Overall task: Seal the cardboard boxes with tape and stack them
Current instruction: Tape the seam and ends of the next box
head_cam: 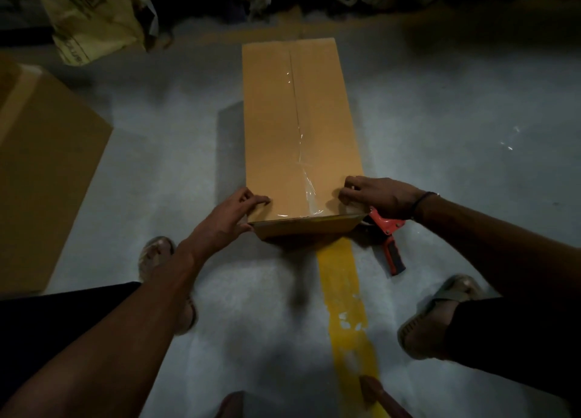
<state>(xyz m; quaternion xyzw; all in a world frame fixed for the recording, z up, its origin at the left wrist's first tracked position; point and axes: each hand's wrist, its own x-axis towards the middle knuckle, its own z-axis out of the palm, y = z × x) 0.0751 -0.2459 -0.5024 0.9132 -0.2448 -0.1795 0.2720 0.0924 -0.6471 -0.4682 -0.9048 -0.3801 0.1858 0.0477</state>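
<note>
On the grey floor [440,134], one long brown cardboard box [298,128] runs toward twelve o'clock. Left hand [229,216] grips its near corner at nine o'clock; right hand [377,197] pinches a red tape dispenser [390,238] at three. A second brown box [41,166] sits at ten.

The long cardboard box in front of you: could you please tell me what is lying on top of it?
Clear tape runs along the centre seam of the long cardboard box. The left hand grips the near-left corner; the right hand rests near-right. Its contents are hidden.
</note>
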